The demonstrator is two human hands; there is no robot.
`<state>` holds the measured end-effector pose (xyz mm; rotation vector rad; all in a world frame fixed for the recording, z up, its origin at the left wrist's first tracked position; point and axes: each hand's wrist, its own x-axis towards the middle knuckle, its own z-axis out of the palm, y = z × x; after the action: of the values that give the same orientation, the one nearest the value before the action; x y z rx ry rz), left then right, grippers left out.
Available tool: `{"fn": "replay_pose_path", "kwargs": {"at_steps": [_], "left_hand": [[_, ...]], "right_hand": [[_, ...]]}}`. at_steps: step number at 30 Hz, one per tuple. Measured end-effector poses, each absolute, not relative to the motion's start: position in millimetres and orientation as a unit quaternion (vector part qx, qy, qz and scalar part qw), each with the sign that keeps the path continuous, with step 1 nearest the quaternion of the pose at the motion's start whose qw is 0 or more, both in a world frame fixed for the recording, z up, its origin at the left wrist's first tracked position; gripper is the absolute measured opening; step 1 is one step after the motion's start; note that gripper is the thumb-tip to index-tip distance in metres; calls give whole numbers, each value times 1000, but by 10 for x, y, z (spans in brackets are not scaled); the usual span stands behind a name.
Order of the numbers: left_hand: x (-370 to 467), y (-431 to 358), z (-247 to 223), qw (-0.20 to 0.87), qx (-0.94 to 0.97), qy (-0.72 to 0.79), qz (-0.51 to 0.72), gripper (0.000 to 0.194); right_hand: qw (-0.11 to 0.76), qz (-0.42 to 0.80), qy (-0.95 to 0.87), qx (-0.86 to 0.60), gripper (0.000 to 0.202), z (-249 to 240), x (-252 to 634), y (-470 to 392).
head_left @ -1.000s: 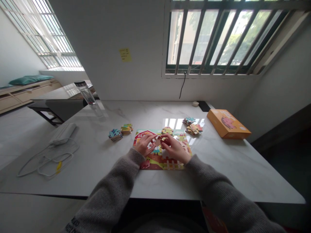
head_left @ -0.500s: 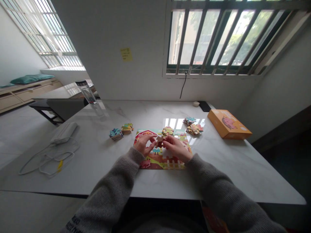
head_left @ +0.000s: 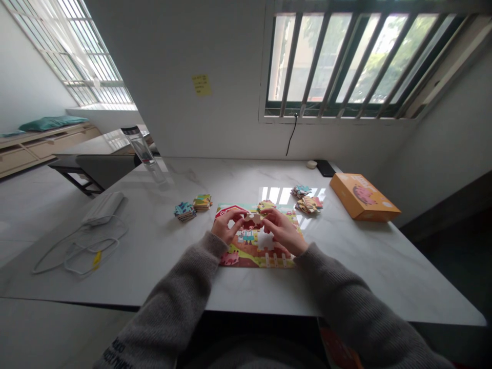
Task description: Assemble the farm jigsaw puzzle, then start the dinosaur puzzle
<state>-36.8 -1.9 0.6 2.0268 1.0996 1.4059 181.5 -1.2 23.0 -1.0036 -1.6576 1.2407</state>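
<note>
A small puzzle piece is pinched between my left hand and my right hand, one at each side of it. Both hands hover over a colourful farm puzzle, which has a red barn at its upper left and a white gap near its middle. One pile of pieces lies at the puzzle's top edge, partly behind my right hand. My fingers hide part of the puzzle's upper middle.
Piece stacks stand left and right of the puzzle. Farther right is an orange box, with a black phone behind. A bottle and white cables are at left.
The piece between my hands has tilted and now shows a paler, narrower side. My fingers have shifted slightly around it, and the view has moved a little.
</note>
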Motion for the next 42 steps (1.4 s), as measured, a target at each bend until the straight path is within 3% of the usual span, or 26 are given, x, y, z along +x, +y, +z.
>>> {"fn": "replay_pose_path", "kwargs": {"at_steps": [7, 12, 16, 22, 30, 37, 42], "left_hand": [[-389, -11, -9, 215, 756, 397, 473, 25], [-398, 21, -48, 184, 811, 357, 425, 42], [-404, 45, -73, 158, 837, 338, 399, 46], [-441, 74, -126, 93, 846, 349, 392, 32], [-430, 54, -151, 82, 858, 371, 345, 21], [-445, 53, -149, 77, 859, 379, 334, 19], [-451, 60, -172, 79, 864, 382, 317, 18]], "right_hand": [[415, 473, -680, -378, 24, 178, 1839, 38], [398, 464, -683, -399, 25, 131, 1918, 61], [390, 489, -651, -430, 29, 153, 1974, 8], [433, 522, -584, -446, 29, 176, 2208, -64], [425, 394, -628, -519, 31, -54, 2781, -36], [396, 363, -651, -535, 24, -72, 2746, -17], [347, 240, -733, -534, 23, -67, 2748, -13]]}}
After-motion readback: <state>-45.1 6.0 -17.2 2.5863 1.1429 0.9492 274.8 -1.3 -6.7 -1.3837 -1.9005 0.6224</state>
